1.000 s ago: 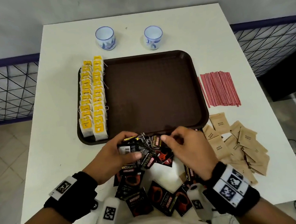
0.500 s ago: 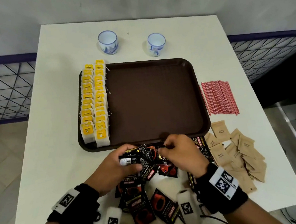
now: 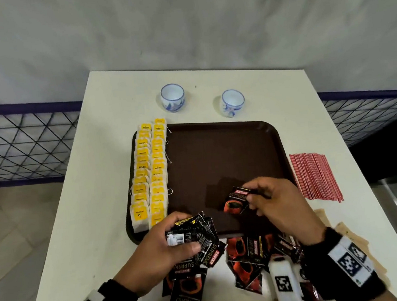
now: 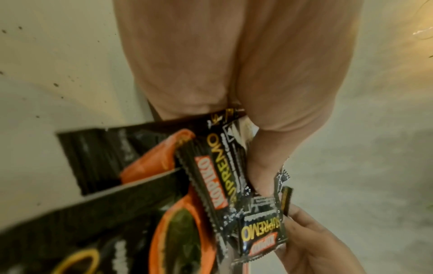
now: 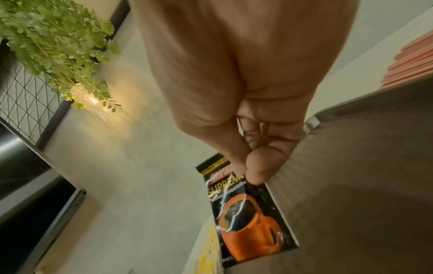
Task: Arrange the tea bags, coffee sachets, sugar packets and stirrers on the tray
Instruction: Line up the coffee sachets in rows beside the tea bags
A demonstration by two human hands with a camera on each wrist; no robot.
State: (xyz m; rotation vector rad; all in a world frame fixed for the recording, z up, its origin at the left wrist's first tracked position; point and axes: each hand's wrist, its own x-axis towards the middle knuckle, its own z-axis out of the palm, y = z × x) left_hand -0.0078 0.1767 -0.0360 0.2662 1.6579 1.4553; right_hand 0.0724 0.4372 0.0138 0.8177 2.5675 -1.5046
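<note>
Now on coffee step: my right hand point(image 3: 273, 200) pinches one coffee sachet point(image 3: 237, 201) over tray point(image 3: 274, 147); left hand point(image 3: 163, 248) grips sachet stack point(image 3: 195, 233) at tray's near rim. Next, I judge: lay sachet flat beside tea bags point(image 3: 149, 177).

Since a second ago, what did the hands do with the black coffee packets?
The right hand took one coffee sachet out of the bunch and carried it forward over the tray; it pinches the sachet above the tray's near part. The left hand kept its grip on the bunch of sachets at the tray's near edge. The tea bags, stirrers and cups stayed put.
</note>
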